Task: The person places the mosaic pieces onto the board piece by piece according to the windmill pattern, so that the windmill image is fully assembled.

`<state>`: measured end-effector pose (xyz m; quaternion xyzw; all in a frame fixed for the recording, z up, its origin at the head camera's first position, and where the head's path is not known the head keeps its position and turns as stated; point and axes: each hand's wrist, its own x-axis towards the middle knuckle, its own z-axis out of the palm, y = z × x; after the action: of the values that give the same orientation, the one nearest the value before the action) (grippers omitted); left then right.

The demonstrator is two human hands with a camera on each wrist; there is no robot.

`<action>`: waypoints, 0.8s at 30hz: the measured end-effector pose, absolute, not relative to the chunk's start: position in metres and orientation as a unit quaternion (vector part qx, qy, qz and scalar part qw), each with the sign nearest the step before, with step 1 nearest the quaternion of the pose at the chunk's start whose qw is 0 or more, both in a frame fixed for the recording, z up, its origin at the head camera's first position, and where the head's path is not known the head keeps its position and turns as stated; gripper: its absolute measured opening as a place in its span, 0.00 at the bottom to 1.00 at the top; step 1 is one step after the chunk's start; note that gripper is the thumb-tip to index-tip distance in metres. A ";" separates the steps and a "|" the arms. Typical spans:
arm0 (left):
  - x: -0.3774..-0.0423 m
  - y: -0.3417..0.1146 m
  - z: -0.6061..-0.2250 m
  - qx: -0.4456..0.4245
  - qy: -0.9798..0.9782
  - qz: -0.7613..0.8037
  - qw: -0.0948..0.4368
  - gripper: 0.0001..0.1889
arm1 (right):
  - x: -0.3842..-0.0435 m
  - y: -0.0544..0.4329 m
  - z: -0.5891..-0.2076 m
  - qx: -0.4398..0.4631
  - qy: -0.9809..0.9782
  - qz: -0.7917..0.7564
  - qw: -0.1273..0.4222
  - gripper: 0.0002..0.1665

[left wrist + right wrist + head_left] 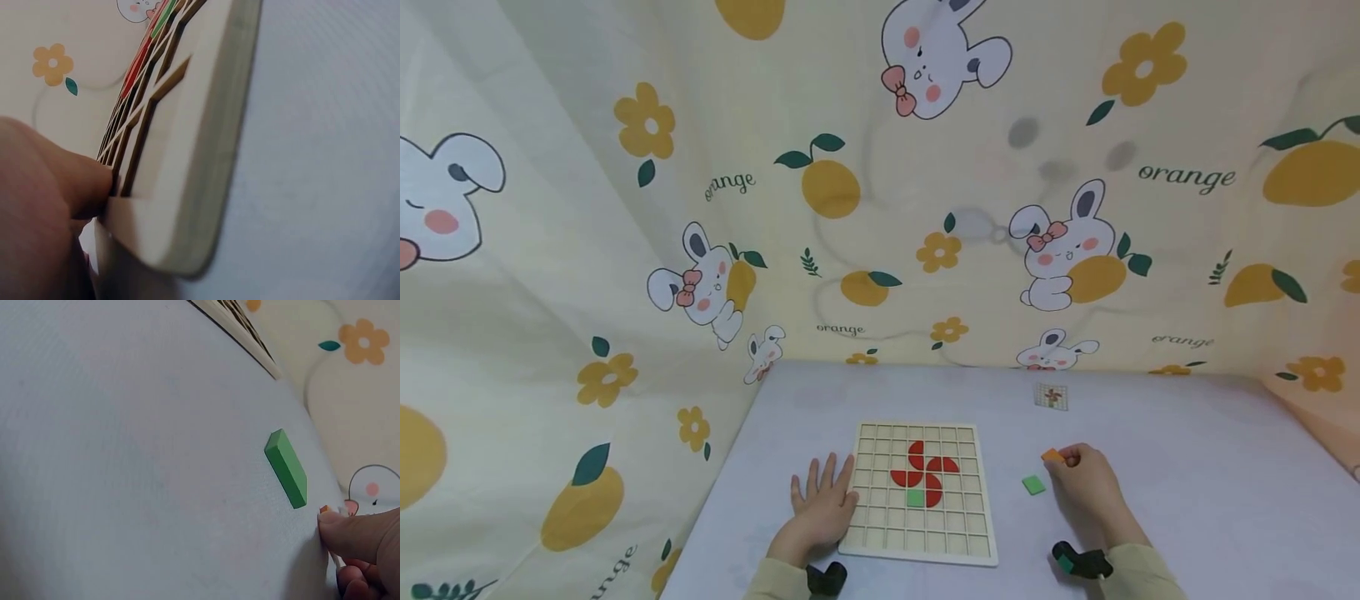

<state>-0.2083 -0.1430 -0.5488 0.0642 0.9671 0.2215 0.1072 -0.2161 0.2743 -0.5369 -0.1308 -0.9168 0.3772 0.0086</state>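
A pale wooden grid board (955, 525) lies on the table, with several red rounded tiles (907, 478) set like a pinwheel and one green square tile (915, 498) below them. Beside the board's left edge rests my left hand (823, 508), fingers spread and straight, the thumb at the rim; the left wrist view shows the thumb against the board's frame (200, 169). Right of the board, my right hand (1090, 483) pinches an orange tile (1052, 456) between thumb and fingers. A loose green square tile (1033, 485) lies just left of that hand, seen as a thick block (287, 469) in the right wrist view.
A small picture card (1051, 397) with a pinwheel pattern lies at the back of the white table (1225, 483). Behind and to the left hangs a cream cloth (850, 250) printed with rabbits and oranges. Black straps with camera mounts (1078, 561) sit at the wrists.
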 end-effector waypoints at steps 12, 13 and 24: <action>-0.206 -0.143 -0.549 0.070 0.966 0.228 0.095 0.30 | -0.213 0.275 -0.541 -0.128 -0.909 0.396 0.013 0.19; -0.206 -0.143 -0.550 0.070 0.966 0.228 0.095 0.30 | -0.213 0.275 -0.541 -0.127 -0.908 0.399 0.013 0.19; -0.204 -0.142 -0.548 0.072 0.966 0.231 0.094 0.30 | -0.206 0.276 -0.539 -0.109 -0.908 0.405 0.019 0.17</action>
<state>-0.2044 -0.1418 -0.5481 0.0715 0.9657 0.2312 0.0941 -0.2061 0.2762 -0.5395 -0.1086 -0.9076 0.4050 0.0192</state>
